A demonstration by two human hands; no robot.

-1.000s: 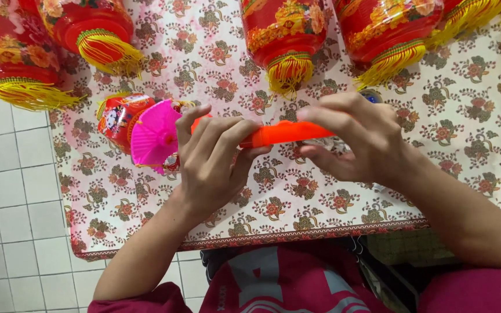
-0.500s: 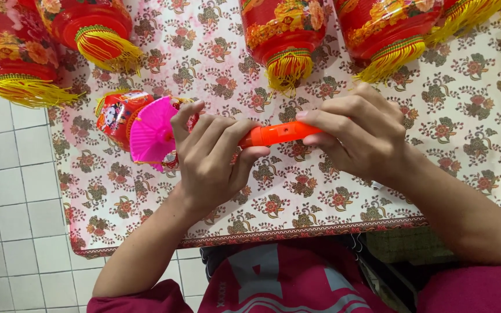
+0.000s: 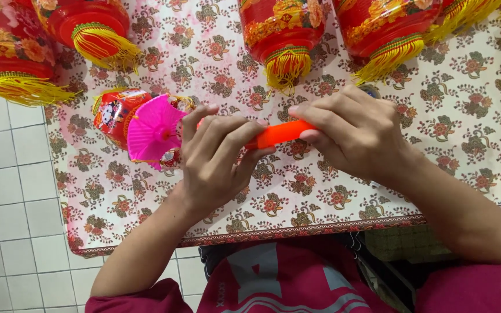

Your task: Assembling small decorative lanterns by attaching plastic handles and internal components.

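An orange plastic stick [image 3: 279, 134] runs between both hands above a table with a flowered cloth [image 3: 459, 116]. My left hand [image 3: 215, 162] wraps around its left part, fingers curled over it. My right hand [image 3: 349, 130] pinches its right end with fingers and thumb. At the stick's left end sits a pink pleated paper disc [image 3: 153, 128], with a small red lantern [image 3: 111, 113] trimmed in yellow just behind it. How the stick joins the lantern is hidden by my left hand.
Several large red lanterns with yellow tassels lie along the far side: two at the left [image 3: 82, 26], one in the middle [image 3: 276, 32], one at the right [image 3: 389, 29]. White floor tiles [image 3: 7, 203] show left of the table.
The hands have drawn closer together, so less of the orange stick shows between them. The small lantern and pink disc stay in about the same place.
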